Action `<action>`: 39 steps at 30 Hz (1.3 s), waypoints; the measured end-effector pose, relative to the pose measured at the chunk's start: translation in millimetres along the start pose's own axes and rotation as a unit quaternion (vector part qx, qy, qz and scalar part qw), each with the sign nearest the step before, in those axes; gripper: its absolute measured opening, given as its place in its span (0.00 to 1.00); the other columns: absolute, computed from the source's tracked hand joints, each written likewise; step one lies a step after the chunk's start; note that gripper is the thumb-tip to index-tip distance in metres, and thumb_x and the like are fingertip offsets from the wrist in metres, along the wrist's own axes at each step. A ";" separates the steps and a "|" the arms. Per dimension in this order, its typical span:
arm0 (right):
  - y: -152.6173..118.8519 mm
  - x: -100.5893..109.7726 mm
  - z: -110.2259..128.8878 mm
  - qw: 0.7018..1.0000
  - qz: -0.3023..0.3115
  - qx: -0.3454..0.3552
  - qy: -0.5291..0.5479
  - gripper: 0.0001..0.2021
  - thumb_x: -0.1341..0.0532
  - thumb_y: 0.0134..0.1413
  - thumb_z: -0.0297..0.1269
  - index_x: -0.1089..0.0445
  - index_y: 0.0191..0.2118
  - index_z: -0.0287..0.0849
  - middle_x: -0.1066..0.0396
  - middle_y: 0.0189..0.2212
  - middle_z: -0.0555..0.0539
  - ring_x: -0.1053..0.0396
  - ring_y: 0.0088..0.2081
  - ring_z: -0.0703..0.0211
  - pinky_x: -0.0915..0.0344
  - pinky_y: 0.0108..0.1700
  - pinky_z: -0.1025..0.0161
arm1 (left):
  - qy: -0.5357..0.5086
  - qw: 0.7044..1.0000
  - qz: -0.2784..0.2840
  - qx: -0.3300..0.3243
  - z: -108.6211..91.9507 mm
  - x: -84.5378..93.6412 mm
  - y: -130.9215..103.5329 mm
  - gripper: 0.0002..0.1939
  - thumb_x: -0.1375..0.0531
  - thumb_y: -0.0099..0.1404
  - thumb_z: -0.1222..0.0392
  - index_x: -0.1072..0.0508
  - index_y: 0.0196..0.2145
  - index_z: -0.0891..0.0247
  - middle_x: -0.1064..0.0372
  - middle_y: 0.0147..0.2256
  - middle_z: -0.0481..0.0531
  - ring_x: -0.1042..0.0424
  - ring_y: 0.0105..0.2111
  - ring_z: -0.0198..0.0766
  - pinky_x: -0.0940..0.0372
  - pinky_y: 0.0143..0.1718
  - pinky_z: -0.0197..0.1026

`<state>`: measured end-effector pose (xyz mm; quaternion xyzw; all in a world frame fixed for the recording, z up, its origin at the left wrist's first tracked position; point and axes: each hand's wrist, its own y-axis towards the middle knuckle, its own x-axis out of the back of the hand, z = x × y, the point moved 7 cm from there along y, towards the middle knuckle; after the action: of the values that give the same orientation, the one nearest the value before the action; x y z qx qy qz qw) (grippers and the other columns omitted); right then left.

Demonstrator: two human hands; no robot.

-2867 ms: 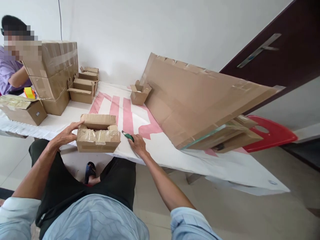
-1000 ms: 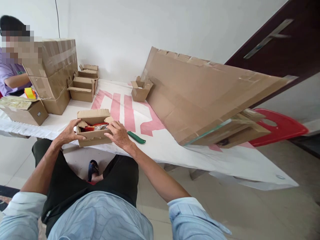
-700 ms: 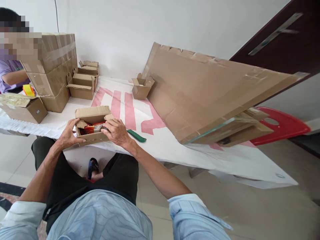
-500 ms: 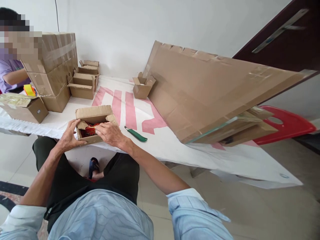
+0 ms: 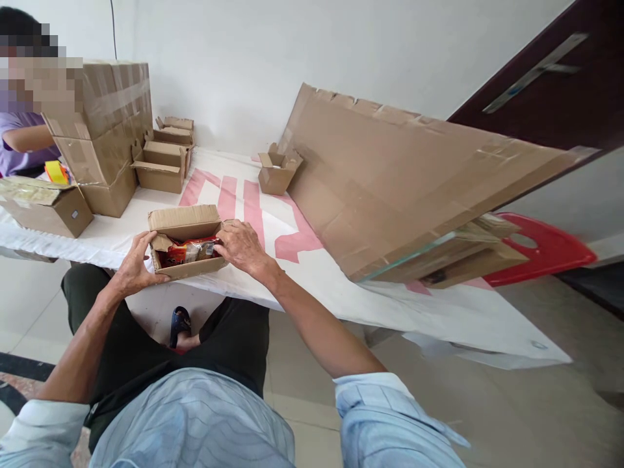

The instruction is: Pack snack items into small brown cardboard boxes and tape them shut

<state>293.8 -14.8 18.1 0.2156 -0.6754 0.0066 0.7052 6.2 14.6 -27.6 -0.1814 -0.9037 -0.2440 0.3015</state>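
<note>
A small open cardboard box [image 5: 192, 270] sits at the table's near edge with its back lid flap raised. Inside lies a shiny red-and-clear plastic packet [image 5: 195, 251], its contents too small to make out. My left hand [image 5: 132, 265] grips the box's left end, thumb low on the front and fingers over the rim. At the opposite end, my right hand [image 5: 244, 246] is closed with bent fingers on the box's right end, fingertips beside the packet. The green-handled knife seen earlier is hidden behind my right hand and forearm.
Stacked taped cartons [image 5: 104, 130] and a closed box [image 5: 49, 205] stand left, near a co-worker's arm [image 5: 29, 138]. Open boxes [image 5: 158, 175] line the back, with another small open box [image 5: 279, 170] farther right. A large cardboard sheet [image 5: 390, 182] leans right, before a red chair [image 5: 546, 250].
My right hand has moved right, from over the packet to the box's right end, uncovering more of the packet. The knife has gone from sight. My left hand keeps its hold.
</note>
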 end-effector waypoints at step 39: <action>34.9 65.4 -23.7 0.915 -0.199 -0.001 0.351 0.08 0.37 0.72 0.37 0.22 0.39 0.45 0.22 0.36 0.48 0.27 0.39 0.54 0.28 0.46 0.57 | -0.115 0.990 -0.008 0.084 26.6 5.4 27.5 0.69 0.15 0.47 0.44 0.39 0.80 0.55 0.38 0.76 0.70 0.32 0.73 0.73 0.19 0.59 0.66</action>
<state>311.6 5.8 91.1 0.3290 -0.3278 -0.0592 0.8836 3.0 52.6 -33.6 -0.1753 -0.9510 -0.1469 0.2081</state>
